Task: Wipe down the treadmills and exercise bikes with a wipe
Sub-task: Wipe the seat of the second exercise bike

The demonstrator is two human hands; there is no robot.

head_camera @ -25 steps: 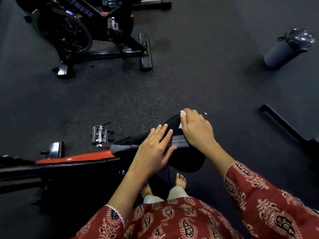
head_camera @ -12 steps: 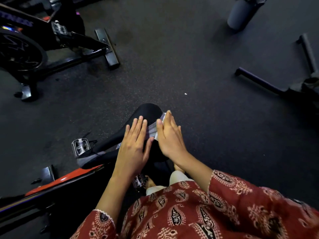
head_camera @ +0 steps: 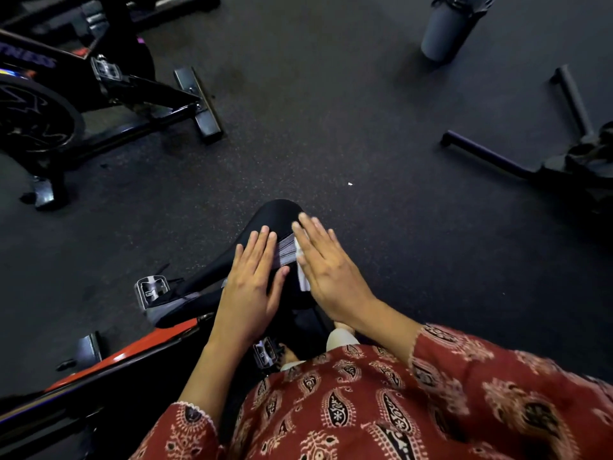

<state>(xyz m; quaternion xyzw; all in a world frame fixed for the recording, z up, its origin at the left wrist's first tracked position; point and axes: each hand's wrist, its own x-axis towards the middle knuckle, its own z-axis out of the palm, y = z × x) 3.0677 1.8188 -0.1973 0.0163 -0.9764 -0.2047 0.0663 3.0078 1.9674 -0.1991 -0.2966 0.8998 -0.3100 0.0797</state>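
item: saddle (head_camera: pixel 275 215) of the near exercise bike (head_camera: pixel 132 350), centre of the scene. wipe (head_camera: pixel 302 280): white, on the saddle's right side, mostly hidden beneath your right hand (head_camera: pixel 330 277). right hand: fingers straight, palm pressing the wipe flat, curled round nothing. left hand (head_camera: pixel 253 283): flat, fingers together, resting on the saddle's left side. method, as judged: press evenly through the palm, draw the wipe along the saddle to its far rounded end, cover the grey band (head_camera: pixel 285 250) between your hands, and brace with the left hand so the seat does not twist.
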